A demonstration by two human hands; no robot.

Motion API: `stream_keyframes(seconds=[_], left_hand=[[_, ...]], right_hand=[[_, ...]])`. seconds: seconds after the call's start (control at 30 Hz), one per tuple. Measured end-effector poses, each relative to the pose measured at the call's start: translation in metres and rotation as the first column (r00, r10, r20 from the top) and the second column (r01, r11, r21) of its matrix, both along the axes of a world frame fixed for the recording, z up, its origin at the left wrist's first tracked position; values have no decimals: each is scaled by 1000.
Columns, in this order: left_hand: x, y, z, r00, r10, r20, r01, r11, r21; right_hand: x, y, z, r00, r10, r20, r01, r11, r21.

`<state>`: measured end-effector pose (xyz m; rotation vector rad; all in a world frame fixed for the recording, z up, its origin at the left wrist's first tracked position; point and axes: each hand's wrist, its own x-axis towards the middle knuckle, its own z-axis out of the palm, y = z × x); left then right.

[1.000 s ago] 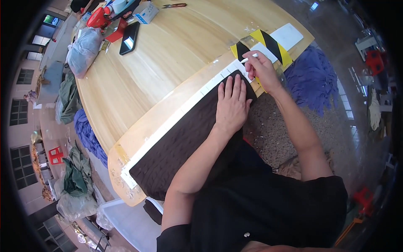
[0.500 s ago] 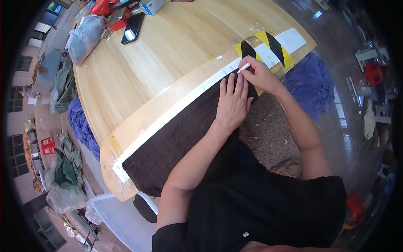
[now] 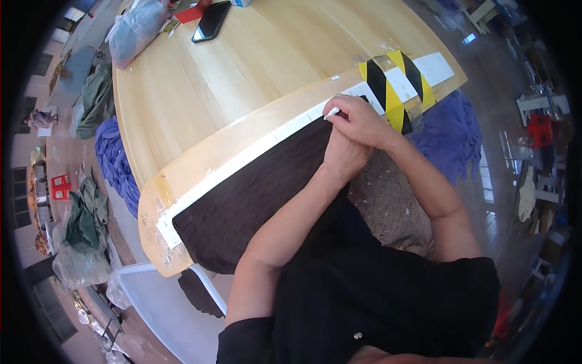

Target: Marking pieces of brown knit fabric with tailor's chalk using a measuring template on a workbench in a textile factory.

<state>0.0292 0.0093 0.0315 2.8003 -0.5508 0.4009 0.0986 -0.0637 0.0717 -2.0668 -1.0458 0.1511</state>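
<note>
The dark brown cloth point(image 3: 254, 188) lies along the near edge of the table point(image 3: 242, 73), its upper edge set beside the white strip point(image 3: 279, 136) with dark cross lines. The right hand point(image 3: 364, 123) pinches the white pen point(image 3: 331, 112) between thumb and forefinger, near the right end of that edge. The left hand point(image 3: 347, 156) rests on the cloth, partly under the right; its fingers are hidden, so their spread cannot be told.

Status: the cloth is laid out and, apparently, aligned. No marks are legible on it, so finished marking cannot be confirmed; the edge left of the pen appears unworked.

Clearance: the strip and cloth edge run unobstructed from the pen to the lower-left table corner. Bare tabletop lies beyond the strip; the phone point(image 3: 211, 23) is well apart. To the right, the yellow-and-black tape point(image 3: 383, 91) crosses the white strip's line. The hands overlap, leaving little room between them.
</note>
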Motion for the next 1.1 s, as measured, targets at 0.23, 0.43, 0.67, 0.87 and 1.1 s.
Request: stream_keyframes(seconds=[0.23, 0.43, 0.67, 0.87, 1.1], left_hand=[[-6, 3, -9, 998, 41, 43, -41, 999, 16], [-1, -3, -29, 991, 81, 104, -75, 995, -63], [-2, 0, -30, 985, 111, 132, -102, 992, -74], [1, -1, -17, 989, 94, 115, -92, 996, -19], [-4, 2, -17, 988, 117, 96, -114, 993, -30]], right_hand=[[-14, 29, 16, 971, -206, -118, 183, 967, -178], [-41, 58, 1, 942, 82, -325, -84, 996, 7], [-53, 87, 5, 971, -11, -238, 7, 1000, -21], [-77, 120, 4, 907, 223, -357, -196, 974, 111], [-89, 143, 14, 974, 117, -192, -156, 967, -202]])
